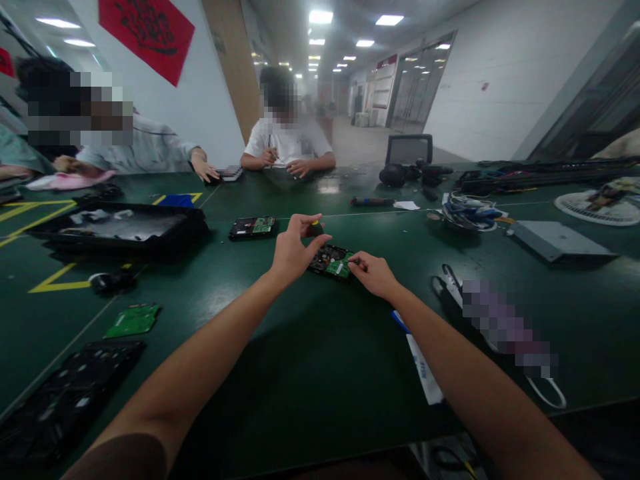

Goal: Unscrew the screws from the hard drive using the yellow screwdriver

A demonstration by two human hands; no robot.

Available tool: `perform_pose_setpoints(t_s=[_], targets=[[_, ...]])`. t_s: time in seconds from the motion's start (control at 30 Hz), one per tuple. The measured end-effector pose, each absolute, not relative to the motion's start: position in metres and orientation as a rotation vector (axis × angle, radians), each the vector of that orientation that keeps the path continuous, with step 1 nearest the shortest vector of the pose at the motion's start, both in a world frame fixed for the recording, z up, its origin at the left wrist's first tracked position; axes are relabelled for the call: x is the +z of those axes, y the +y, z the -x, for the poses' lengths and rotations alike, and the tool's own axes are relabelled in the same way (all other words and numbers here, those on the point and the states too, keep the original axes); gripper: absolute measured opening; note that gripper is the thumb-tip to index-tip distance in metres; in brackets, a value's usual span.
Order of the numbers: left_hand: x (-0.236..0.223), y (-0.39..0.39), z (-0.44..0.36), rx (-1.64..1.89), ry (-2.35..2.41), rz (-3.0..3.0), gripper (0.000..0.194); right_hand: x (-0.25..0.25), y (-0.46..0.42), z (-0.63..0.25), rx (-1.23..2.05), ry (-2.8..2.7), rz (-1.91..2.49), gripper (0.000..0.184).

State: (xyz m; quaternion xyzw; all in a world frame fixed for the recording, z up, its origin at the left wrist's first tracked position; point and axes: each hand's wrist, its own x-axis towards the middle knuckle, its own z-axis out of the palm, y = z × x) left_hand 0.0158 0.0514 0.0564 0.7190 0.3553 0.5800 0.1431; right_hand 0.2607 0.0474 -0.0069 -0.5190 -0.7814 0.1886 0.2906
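Note:
A hard drive (332,261) with a green circuit board facing up lies on the dark green table. Above its left end, my left hand (295,248) is closed round a dark screwdriver handle (316,229) with a yellow end; the shaft is hidden. My right hand (373,273) is at the drive's right end, thumb and fingers pinched together over the board's edge. What they hold, if anything, is too small to name. A second hard drive (253,228) rests to the left, beyond my left hand.
At left are a black tray (120,230), a loose green circuit board (133,320) and black drive casings (70,393). On the right lie a white-and-blue packet (424,370), a cable bundle (467,212) and a grey metal box (560,240). Co-workers (287,143) sit across the table.

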Motion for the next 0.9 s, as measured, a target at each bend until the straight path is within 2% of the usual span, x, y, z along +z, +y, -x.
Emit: perform_pose_setpoints(t_s=[0.13,0.27,0.5,0.7,0.9], targets=[[0.057,0.046,-0.022,1.658,0.835,-2.039,0.033,-0.006,0.047,-0.26,0.507,-2.084,1.381,0.027],[0.065,0.043,-0.02,1.706,0.929,-2.229,0.023,-0.005,0.046,-0.26,0.502,-2.089,1.399,0.027],[0.065,0.05,-0.011,1.721,1.129,-2.281,0.028,-0.002,0.045,-0.261,0.526,-2.088,1.403,0.028],[0.056,0.052,-0.018,1.668,0.928,-1.958,0.039,-0.002,0.045,-0.26,0.515,-2.084,1.411,0.026],[0.065,0.044,-0.02,1.751,0.976,-2.168,0.025,-0.004,0.046,-0.26,0.51,-2.08,1.403,0.026]])
